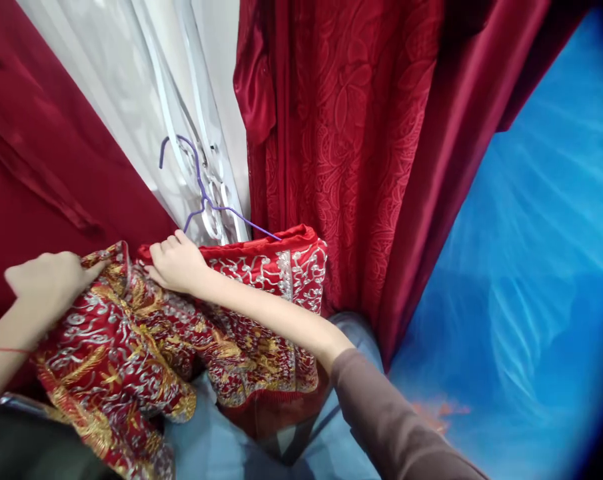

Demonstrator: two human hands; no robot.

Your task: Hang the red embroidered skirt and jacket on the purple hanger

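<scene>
- Wears a brown sleeve (386, 407) on the right arm, pushed up to about the elbow, and a thin red thread (4, 351) around the left wrist.
- Shows blue-grey clothing (206, 433) at the bottom, below the cloth.
- Grasps the upper left edge of an embroidered red cloth (106, 333) in the left hand (46, 283), slightly blurred, with a digit pressed along the front.
- Grips the same cloth farther right in the right hand (178, 263), fingers curled over the top edge, just beside the left arm of a purple hanger (204, 197).
- Hangs in folds below both hands, covered in gold and silver embroidery, with a plain bright red strip along the top at right.
- Sticks up from behind that strip, hook bent to the left.
- Includes, behind the hook, white hangers (214, 217) against white fabric (101, 67).
- Drapes plain dark red fabric (46, 133) at left and patterned red fabric (351, 133) at right.
- Spreads out into a blue surface (546, 233) with pale streaks along the right side.
</scene>
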